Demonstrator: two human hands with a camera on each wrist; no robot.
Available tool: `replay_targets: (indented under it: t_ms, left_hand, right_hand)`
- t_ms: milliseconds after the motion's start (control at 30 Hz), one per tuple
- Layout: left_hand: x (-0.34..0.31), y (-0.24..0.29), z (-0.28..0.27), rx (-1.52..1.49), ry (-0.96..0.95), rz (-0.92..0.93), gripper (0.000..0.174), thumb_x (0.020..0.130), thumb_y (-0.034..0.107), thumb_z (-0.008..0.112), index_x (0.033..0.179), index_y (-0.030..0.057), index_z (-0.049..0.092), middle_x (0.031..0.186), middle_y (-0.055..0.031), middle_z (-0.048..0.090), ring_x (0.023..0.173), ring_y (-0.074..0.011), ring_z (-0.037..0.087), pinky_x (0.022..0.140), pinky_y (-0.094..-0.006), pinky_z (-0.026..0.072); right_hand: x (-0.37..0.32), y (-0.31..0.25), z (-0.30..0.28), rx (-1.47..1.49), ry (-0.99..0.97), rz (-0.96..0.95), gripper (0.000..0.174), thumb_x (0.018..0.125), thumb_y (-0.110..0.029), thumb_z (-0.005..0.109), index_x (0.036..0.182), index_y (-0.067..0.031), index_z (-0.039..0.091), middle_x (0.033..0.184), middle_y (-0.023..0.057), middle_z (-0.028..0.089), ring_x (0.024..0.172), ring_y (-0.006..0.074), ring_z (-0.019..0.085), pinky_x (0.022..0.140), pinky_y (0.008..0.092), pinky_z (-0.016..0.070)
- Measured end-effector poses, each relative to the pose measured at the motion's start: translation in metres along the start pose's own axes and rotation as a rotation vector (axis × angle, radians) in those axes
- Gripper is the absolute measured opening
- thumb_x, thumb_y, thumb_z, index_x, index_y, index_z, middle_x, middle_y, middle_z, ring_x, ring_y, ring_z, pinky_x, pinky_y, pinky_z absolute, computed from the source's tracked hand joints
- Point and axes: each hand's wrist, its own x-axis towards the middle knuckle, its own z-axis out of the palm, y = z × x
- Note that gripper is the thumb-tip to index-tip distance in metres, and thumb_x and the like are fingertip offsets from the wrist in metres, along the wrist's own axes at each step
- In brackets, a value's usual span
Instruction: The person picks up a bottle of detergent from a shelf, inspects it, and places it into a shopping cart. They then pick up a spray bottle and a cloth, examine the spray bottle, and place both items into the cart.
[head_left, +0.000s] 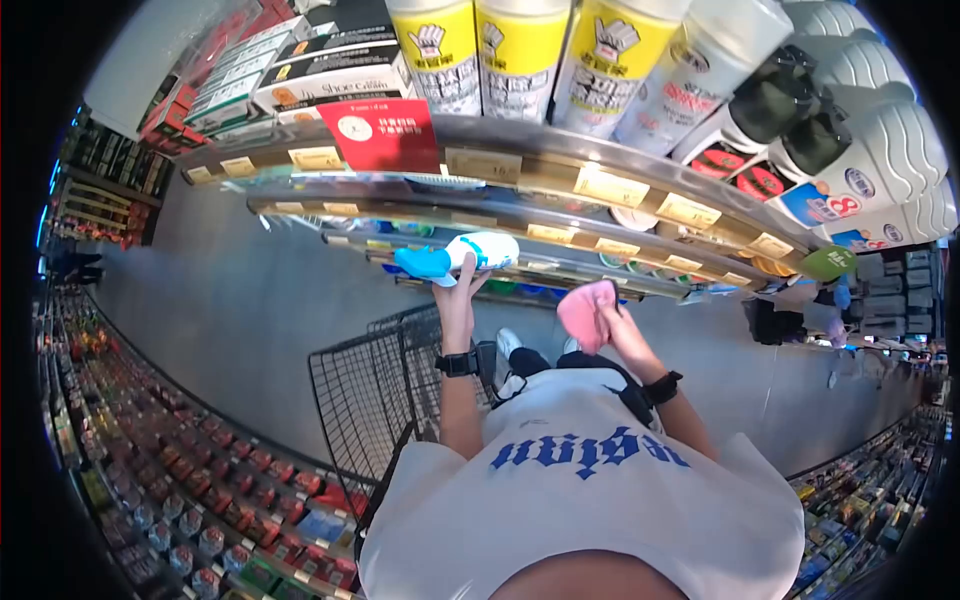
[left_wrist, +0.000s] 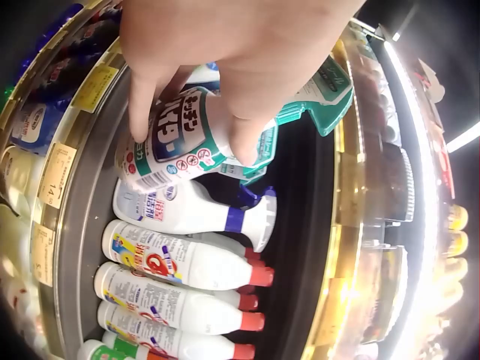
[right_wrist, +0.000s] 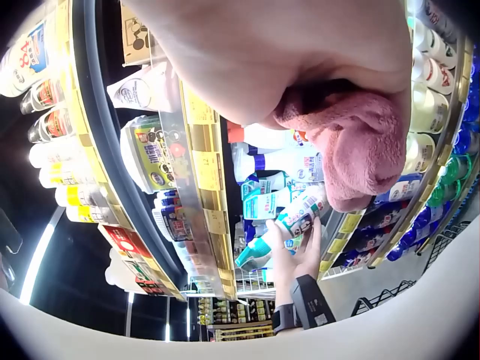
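My left hand (head_left: 458, 300) grips a white spray bottle (head_left: 487, 250) with a teal spray head, held tilted in front of the shelves. In the left wrist view the fingers and thumb wrap the bottle (left_wrist: 176, 146), its printed label facing the camera. Just behind it on the shelf lie a white spray bottle with a blue-and-white trigger (left_wrist: 169, 210) and several white bottles with red caps (left_wrist: 172, 259). Bunched in my right hand (head_left: 617, 325) is a pink cloth (head_left: 580, 315), whose fluffy surface shows in the right wrist view; that hand is away from the shelf.
A black wire shopping cart (head_left: 365, 380) stands at my left side. Shelf edges with price tags (head_left: 610, 187) run across in front. Above are yellow-and-white spray cans (head_left: 435, 55), shoe cream boxes (head_left: 340, 75) and a red card (head_left: 380, 135).
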Motion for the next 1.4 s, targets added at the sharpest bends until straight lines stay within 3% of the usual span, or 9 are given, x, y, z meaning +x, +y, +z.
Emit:
replay_targets:
  t_ms: [100, 333, 533, 633, 833, 1100, 1167, 1267, 1400]
  left_hand:
    - [-0.025, 0.017, 0.003, 0.042, -0.129, -0.026, 0.04, 0.094, 0.012, 0.069, 0.13, 0.0007, 0.055, 0.123, -0.0118, 0.06, 0.107, -0.0223, 0.064, 0.088, -0.04, 0.0609]
    - [-0.08, 0.003, 0.011, 0.119, -0.458, -0.196, 0.051, 0.094, 0.013, 0.068, 0.141, 0.0064, 0.052, 0.134, -0.0071, 0.057, 0.118, -0.0194, 0.06, 0.087, -0.0346, 0.059]
    - [-0.127, -0.006, 0.048, 0.583, -0.671, -0.019, 0.058, 0.084, 0.006, 0.078, 0.137, 0.0034, 0.055, 0.131, -0.0062, 0.059, 0.109, -0.0159, 0.062, 0.083, -0.0288, 0.0568]
    - [-0.162, -0.007, 0.079, 0.573, -0.562, -0.014, 0.056, 0.083, 0.003, 0.078, 0.135, 0.0022, 0.057, 0.126, -0.0048, 0.06, 0.103, -0.0152, 0.064, 0.081, -0.0279, 0.0555]
    - [-0.212, -0.013, 0.095, 0.572, -0.465, -0.026, 0.054, 0.083, 0.003, 0.078, 0.133, 0.0012, 0.058, 0.122, -0.006, 0.061, 0.102, -0.0143, 0.063, 0.084, -0.0299, 0.0549]
    - [-0.25, -0.013, 0.078, 0.654, -0.38, 0.024, 0.051, 0.085, 0.001, 0.075, 0.131, -0.0003, 0.054, 0.133, -0.0095, 0.059, 0.117, -0.0195, 0.058, 0.097, -0.0341, 0.0499]
    - [-0.254, -0.011, 0.072, 0.638, -0.373, 0.066, 0.053, 0.085, 0.001, 0.074, 0.133, -0.0004, 0.053, 0.134, -0.0098, 0.058, 0.119, -0.0199, 0.057, 0.1, -0.0344, 0.0471]
    - [-0.256, -0.007, 0.06, 0.548, -0.325, 0.083, 0.055, 0.086, 0.0, 0.072, 0.137, -0.0009, 0.05, 0.138, -0.0094, 0.056, 0.121, -0.0189, 0.055, 0.102, -0.0343, 0.045]
    - [-0.253, -0.006, 0.048, 0.345, -0.193, 0.112, 0.048, 0.096, 0.004, 0.062, 0.141, -0.0008, 0.046, 0.14, -0.0079, 0.054, 0.121, -0.0148, 0.054, 0.103, -0.0321, 0.0427]
  right_hand:
    - [0.008, -0.005, -0.004, 0.116, -0.121, -0.093, 0.053, 0.105, -0.04, 0.051, 0.137, 0.0014, 0.053, 0.131, 0.0081, 0.06, 0.12, 0.0143, 0.054, 0.105, 0.0286, 0.0395]
    - [0.003, -0.024, 0.01, 0.463, -0.505, 0.078, 0.054, 0.106, -0.041, 0.043, 0.143, -0.0025, 0.043, 0.131, 0.0113, 0.06, 0.116, 0.0245, 0.062, 0.1, 0.0419, 0.0503]
    - [0.003, -0.005, -0.019, 0.455, -0.368, -0.001, 0.054, 0.106, -0.042, 0.044, 0.138, 0.0005, 0.045, 0.125, 0.0122, 0.062, 0.108, 0.0247, 0.065, 0.082, 0.0424, 0.0593]
    - [-0.018, -0.015, -0.041, 0.226, -0.342, -0.027, 0.054, 0.105, -0.043, 0.045, 0.138, 0.0, 0.046, 0.122, 0.0128, 0.062, 0.1, 0.0219, 0.068, 0.073, 0.04, 0.0602]
    - [-0.03, -0.015, -0.085, -0.466, -0.26, -0.238, 0.067, 0.1, -0.053, 0.051, 0.083, 0.0105, 0.066, 0.069, 0.0242, 0.068, 0.069, 0.0248, 0.07, 0.065, 0.0374, 0.0538]
    - [-0.059, -0.017, -0.073, -0.055, -0.498, 0.081, 0.059, 0.103, -0.048, 0.047, 0.123, 0.0063, 0.056, 0.101, 0.0125, 0.069, 0.07, 0.0215, 0.069, 0.063, 0.0352, 0.0545]
    - [-0.062, -0.007, -0.058, -0.075, -0.487, 0.062, 0.056, 0.105, -0.043, 0.046, 0.133, 0.0044, 0.049, 0.114, 0.0132, 0.065, 0.085, 0.021, 0.068, 0.075, 0.0331, 0.0543]
    - [-0.066, 0.006, -0.038, -0.09, -0.39, -0.188, 0.05, 0.106, -0.035, 0.045, 0.141, 0.0003, 0.047, 0.127, 0.0119, 0.06, 0.119, 0.0205, 0.056, 0.103, 0.0303, 0.0407]
    - [-0.078, -0.011, -0.01, -0.162, -0.471, -0.544, 0.037, 0.105, -0.023, 0.049, 0.136, -0.0026, 0.055, 0.13, 0.0109, 0.06, 0.122, 0.0209, 0.054, 0.104, 0.0319, 0.0398]
